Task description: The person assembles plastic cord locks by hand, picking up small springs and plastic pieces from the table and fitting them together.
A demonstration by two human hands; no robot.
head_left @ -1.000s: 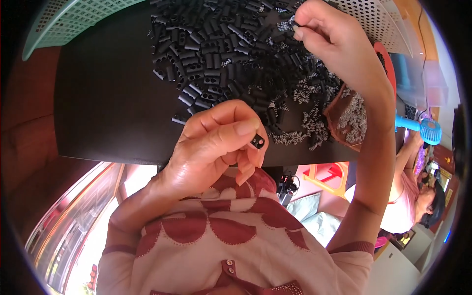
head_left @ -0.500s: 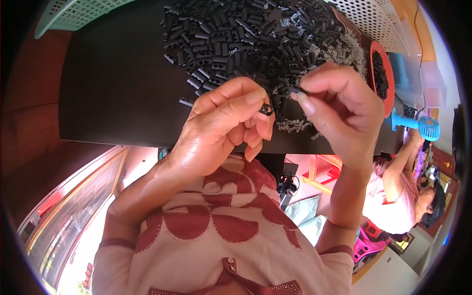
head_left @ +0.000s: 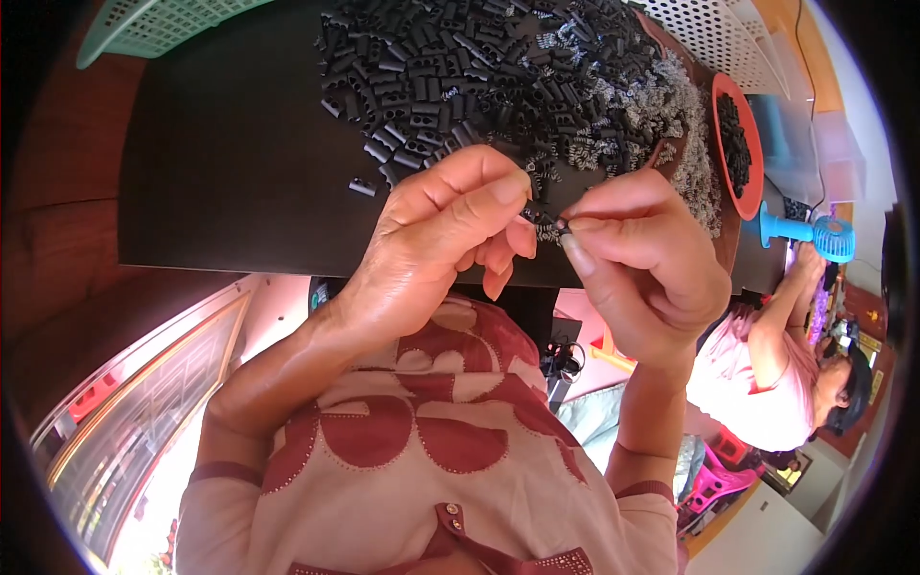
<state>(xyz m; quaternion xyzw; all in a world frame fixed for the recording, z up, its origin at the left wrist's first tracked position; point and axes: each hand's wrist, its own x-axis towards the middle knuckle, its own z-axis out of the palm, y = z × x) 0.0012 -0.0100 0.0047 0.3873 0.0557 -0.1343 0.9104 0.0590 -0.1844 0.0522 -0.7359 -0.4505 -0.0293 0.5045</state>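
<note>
My left hand (head_left: 422, 230) is pinched on a small black plastic piece (head_left: 539, 213), mostly hidden by the thumb and fingertips; half a second ago holes showed in its end. Close by on the right, my right hand (head_left: 661, 259) pinches another small dark piece (head_left: 563, 226) between thumb and forefinger. The two pieces meet or nearly meet; I cannot tell which. Beyond my hands, a heap of black plastic tubes with side holes (head_left: 422, 91) covers the dark tabletop (head_left: 230, 163). Loose metal springs (head_left: 695, 172) lie heaped at its right side.
At the right edge stands a red-orange bowl (head_left: 753, 187) of small black pieces, with a blue handheld fan (head_left: 832, 240) beside it. A green basket (head_left: 158, 27) and a white perforated basket (head_left: 714, 36) border the far side. Another person (head_left: 767, 374) sits at the right.
My right hand has come left and down, bringing its dark piece up to the one in my left hand. The left hand has barely moved, turning its piece slightly.
</note>
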